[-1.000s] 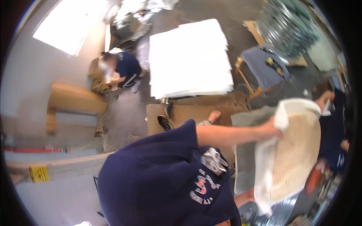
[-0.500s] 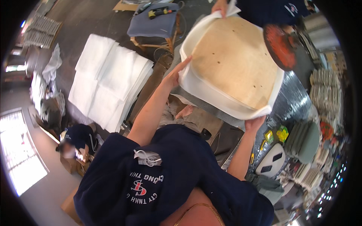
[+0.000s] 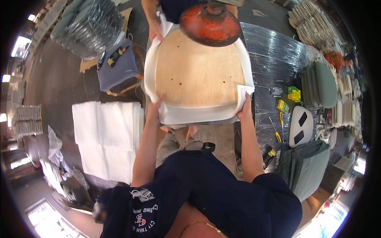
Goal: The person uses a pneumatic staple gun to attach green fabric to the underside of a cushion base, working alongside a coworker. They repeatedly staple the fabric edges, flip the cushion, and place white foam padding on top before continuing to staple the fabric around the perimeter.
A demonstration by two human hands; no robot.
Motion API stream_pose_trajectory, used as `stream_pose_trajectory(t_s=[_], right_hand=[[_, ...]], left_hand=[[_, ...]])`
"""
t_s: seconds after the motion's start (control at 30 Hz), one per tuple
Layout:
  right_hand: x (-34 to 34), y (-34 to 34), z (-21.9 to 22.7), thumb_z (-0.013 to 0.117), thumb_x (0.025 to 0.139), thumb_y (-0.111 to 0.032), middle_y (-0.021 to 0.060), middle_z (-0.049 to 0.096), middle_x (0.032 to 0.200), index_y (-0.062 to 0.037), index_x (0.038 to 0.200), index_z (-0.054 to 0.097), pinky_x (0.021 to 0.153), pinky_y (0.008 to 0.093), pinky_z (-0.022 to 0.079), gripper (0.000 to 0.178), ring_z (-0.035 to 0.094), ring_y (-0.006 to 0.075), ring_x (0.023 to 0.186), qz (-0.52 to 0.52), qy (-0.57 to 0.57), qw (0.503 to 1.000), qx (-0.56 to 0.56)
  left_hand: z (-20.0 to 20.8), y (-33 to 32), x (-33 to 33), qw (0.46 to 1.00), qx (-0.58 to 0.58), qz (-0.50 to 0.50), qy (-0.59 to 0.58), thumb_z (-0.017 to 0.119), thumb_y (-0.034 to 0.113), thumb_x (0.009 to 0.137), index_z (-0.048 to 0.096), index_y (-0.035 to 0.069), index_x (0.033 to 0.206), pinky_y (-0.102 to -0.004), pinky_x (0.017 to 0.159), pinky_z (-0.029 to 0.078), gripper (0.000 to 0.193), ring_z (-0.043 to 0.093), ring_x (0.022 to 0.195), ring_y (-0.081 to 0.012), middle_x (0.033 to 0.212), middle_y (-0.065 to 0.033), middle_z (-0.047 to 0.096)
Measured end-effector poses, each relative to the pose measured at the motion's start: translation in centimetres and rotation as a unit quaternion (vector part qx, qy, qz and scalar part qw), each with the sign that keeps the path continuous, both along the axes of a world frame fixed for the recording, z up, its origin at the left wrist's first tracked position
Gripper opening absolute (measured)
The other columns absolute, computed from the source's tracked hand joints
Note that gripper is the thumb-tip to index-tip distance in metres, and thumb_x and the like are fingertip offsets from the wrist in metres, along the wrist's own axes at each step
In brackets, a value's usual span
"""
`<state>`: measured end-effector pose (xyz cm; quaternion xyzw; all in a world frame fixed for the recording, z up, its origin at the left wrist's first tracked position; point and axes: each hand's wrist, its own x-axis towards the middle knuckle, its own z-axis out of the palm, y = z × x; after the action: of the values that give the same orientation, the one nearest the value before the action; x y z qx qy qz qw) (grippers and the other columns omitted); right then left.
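Both hands (image 3: 155,110) pinch the panel (image 3: 198,71) at near corners, a red disc (image 3: 210,31) overlapping its far edge.

The film-covered table (image 3: 270,55) carries boxes (image 3: 293,94), screwdrivers (image 3: 278,137) and a pale pad (image 3: 301,127).

Pretty clearly a workshop, upholstery-ish by the look of it.
Film-covered worktop (image 3: 274,55) with screwdrivers (image 3: 278,137) on it, a power tool (image 3: 115,58) parked on a blue seat (image 3: 118,74), a plastic-wrapped pile of pads (image 3: 97,28), stacked white sheets (image 3: 105,137), plus a wooden board (image 3: 198,71) with white padding (image 3: 198,115) around it.
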<state>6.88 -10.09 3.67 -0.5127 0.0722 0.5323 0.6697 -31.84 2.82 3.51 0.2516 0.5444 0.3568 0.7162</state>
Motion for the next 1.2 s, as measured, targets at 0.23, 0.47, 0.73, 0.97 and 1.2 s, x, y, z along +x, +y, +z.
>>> stream_pose_trajectory(t_s=[0.23, 0.47, 0.73, 0.97, 1.2], right_hand=[[1.4, -0.1, -2.4, 0.050, 0.100, -0.043, 0.0147, 0.064, 0.134, -0.0049, 0.142, 0.053, 0.103, 0.0436, 0.051, 0.056, 0.063, 0.0295, 0.121, 0.012, 0.000, 1.000, -0.019], [1.7, -0.1, -3.7, 0.056, 0.097, -0.045, 0.0160, 0.064, 0.134, 0.0000, 0.141, 0.055, 0.102, 0.0404, 0.049, 0.063, 0.063, 0.0285, 0.121, 0.006, -0.063, 0.994, -0.085], [1.9, 0.2, -5.4, 0.062, 0.089, -0.047, 0.0157, 0.069, 0.123, 0.0075, 0.131, 0.061, 0.088, 0.0407, 0.053, 0.068, 0.067, 0.0284, 0.108, 0.053, -0.140, 0.970, -0.193], [1.9, -0.6, -7.1, 0.062, 0.089, -0.047, 0.0197, 0.068, 0.121, 0.0126, 0.130, 0.059, 0.083, 0.0421, 0.053, 0.073, 0.067, 0.0288, 0.104, 0.005, -0.158, 0.969, -0.188], [1.8, -1.9, -5.4, 0.059, 0.093, -0.042, 0.0189, 0.068, 0.124, 0.0072, 0.135, 0.057, 0.090, 0.0423, 0.054, 0.065, 0.068, 0.0297, 0.109, -0.019, -0.095, 0.988, -0.121]], left_hand=[[-2.6, 0.1, -1.6, 0.997, -0.063, -0.043, 0.033, 0.085, 0.036, 0.086, 0.055, -0.004, 0.139, -0.0428, 0.092, 0.057, 0.073, 0.070, 0.110, -0.0265, 0.125, -0.0147, 0.069], [-3.7, 0.5, -1.7, 0.999, -0.005, -0.041, 0.025, 0.085, 0.039, 0.086, 0.062, -0.001, 0.129, -0.0376, 0.084, 0.057, 0.064, 0.070, 0.098, -0.0213, 0.114, -0.0088, 0.070], [-6.8, 1.8, -4.2, 0.999, -0.018, -0.029, 0.036, 0.087, 0.031, 0.084, 0.066, -0.003, 0.126, -0.0344, 0.081, 0.055, 0.058, 0.069, 0.096, -0.0201, 0.113, -0.0087, 0.071], [-5.6, 1.6, -3.1, 0.996, 0.019, -0.052, 0.074, 0.088, 0.032, 0.083, 0.061, -0.007, 0.133, -0.0381, 0.092, 0.052, 0.069, 0.066, 0.107, -0.0213, 0.121, -0.0126, 0.069], [-0.3, 2.7, -0.4, 0.831, 0.073, -0.243, 0.494, 0.079, 0.046, 0.086, 0.053, -0.009, 0.140, -0.0437, 0.100, 0.050, 0.081, 0.065, 0.118, -0.0388, 0.128, -0.0274, 0.067]])
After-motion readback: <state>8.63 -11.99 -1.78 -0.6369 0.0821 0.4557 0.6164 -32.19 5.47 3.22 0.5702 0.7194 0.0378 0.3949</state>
